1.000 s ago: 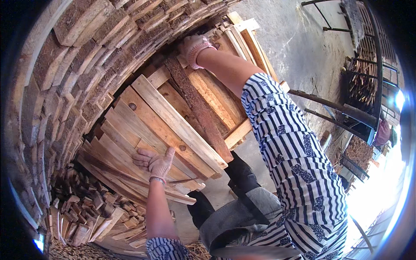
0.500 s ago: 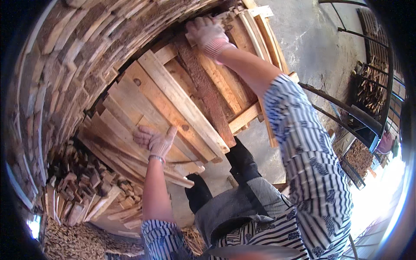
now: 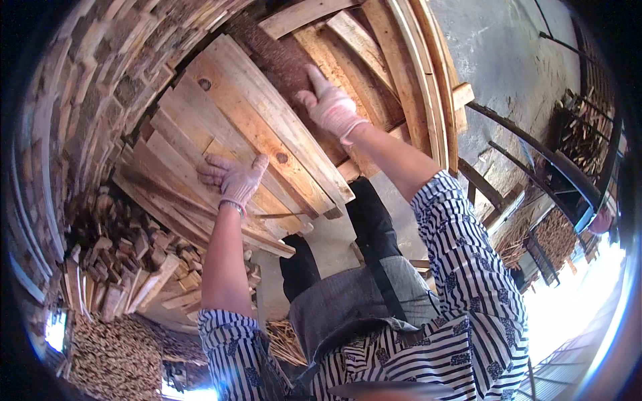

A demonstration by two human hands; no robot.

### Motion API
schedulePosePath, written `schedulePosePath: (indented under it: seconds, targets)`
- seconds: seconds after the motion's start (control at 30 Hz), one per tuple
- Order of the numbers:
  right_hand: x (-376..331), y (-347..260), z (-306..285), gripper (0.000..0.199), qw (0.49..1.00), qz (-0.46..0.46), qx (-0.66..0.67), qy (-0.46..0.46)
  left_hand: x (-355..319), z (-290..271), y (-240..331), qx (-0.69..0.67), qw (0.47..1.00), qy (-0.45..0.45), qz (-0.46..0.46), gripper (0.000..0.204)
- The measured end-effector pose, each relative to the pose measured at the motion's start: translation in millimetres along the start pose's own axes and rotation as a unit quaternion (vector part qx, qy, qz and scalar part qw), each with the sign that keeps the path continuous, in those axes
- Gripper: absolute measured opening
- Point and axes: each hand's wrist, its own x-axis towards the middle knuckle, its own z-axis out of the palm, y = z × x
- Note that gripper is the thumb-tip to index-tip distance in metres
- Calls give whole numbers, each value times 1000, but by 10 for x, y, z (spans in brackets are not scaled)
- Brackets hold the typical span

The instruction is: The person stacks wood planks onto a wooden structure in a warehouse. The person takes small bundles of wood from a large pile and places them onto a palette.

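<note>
My left hand, in a pale knitted glove, lies on a layer of long light planks with its fingers and thumb spread. To the right, my right hand in a matching glove is over a rough dark brown board. Its index finger and thumb stretch out; the other fingers are partly hidden, and I cannot tell whether it touches the board. Between my hands runs a knotty light plank. Beyond the right hand, a short strip lies slantwise and another piece lies crosswise.
A high wall of stacked timber rises along the left. Short wood offcuts are heaped at the lower left, above a stack of small pieces. Dark metal bars stand at the right, beside the grey concrete floor.
My right hand has come back from the far end of the planks to the dark board. My left hand keeps its place on the planks. The view has shifted slightly.
</note>
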Motion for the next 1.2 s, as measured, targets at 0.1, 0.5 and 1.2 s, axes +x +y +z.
schedulePosePath:
  seconds: [0.1, 0.5, 1.2]
  targets:
    - [-152, 79, 445, 68, 991, -62, 90, 77, -64, -38, 24, -6, 999, -23, 22, 152]
    - [-741, 1009, -1331, 81, 917, 50, -286, 272, 104, 176, -98, 45, 998, 32, -1, 152]
    - [-478, 359, 245, 68, 982, -70, 177, -5, 129, 51, -125, -8, 998, 63, 17, 148]
